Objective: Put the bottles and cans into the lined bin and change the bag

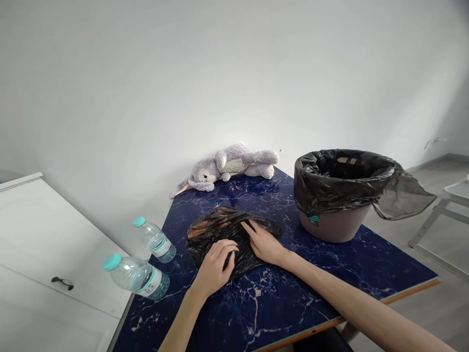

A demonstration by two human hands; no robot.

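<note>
A crumpled black plastic bag (205, 237) lies on the blue marble-patterned table, with orange-brown contents showing through its upper left part. On its near side rests my left hand (217, 266), fingers bent and the thumb held apart from them. My right hand (264, 243) lies over the bag's right part with its fingers stretched out and spread. Neither hand is closed around the plastic. What is inside the bag cannot be made out clearly.
To the right stands a brown bin (335, 227) with a black liner (330, 195) folded over its rim. Two clear bottles (157, 244) (141, 278) with turquoise caps stand at the left edge. A grey plush rabbit (227, 164) lies by the wall. A white cabinet (62, 244) is at left.
</note>
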